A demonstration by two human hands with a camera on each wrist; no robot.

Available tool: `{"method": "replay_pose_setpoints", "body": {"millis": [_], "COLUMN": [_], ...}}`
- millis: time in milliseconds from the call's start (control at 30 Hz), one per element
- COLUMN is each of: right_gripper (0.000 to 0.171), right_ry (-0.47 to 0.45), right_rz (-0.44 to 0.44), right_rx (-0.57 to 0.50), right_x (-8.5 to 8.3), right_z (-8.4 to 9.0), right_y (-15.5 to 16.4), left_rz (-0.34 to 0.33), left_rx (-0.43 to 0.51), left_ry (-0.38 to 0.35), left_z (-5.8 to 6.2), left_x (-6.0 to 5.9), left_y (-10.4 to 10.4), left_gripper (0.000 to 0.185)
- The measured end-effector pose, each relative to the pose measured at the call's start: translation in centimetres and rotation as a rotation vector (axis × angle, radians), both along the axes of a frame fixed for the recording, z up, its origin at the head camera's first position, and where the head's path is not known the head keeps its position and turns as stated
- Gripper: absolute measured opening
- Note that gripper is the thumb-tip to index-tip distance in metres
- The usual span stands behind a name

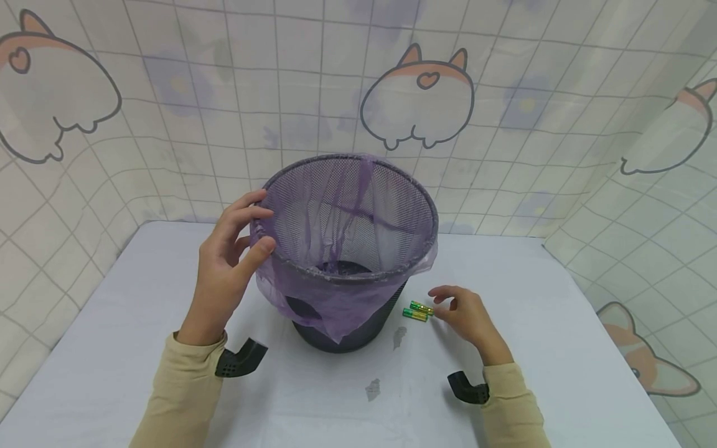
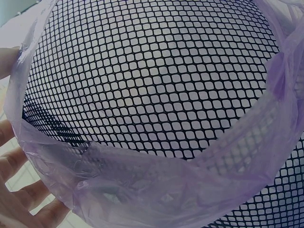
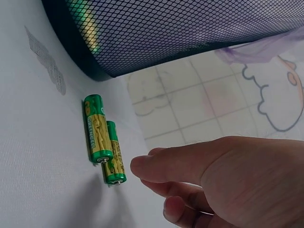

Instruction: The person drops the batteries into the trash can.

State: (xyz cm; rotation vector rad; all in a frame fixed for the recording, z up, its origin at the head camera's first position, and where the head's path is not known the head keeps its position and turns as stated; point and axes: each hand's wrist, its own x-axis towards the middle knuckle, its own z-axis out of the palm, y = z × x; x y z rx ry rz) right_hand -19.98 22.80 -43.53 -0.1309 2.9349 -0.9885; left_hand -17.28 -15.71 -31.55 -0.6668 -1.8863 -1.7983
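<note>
A person's left hand [image 1: 220, 261] grips the rim of a dark mesh bin [image 1: 347, 341], standing on a white table [image 1: 313, 404] and lined with a thin purple bag [image 1: 336, 305]. The right hand [image 1: 463, 316], fingers loosely bent and holding nothing, hovers beside 2 green-and-gold batteries [image 3: 98, 128] lying right of the bin.

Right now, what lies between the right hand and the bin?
Two green-and-gold batteries lie on the white tabletop between the right hand and the bin, as the head view shows.
</note>
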Motion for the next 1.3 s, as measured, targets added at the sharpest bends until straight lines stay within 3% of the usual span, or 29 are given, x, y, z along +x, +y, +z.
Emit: {"method": "replay_pose_setpoints", "body": {"millis": [500,1300], "right_gripper": [0.033,0.023], "right_ry": [-0.045,0.044], "right_rz": [-0.004,-0.002], "right_rx": [0.018,0.023], "right_x": [-0.4,-0.5], "right_z": [-1.3,-2.1], "right_y": [0.0,-0.3], "left_rz": [-0.002,-0.001], "left_rx": [0.006,0.007], "left_ry": [-0.013,-0.018], "left_z": [0.1,0.1], "left_x": [0.0,0.0], "left_y": [0.0,0.0], "left_gripper": [0.034,0.034]}}
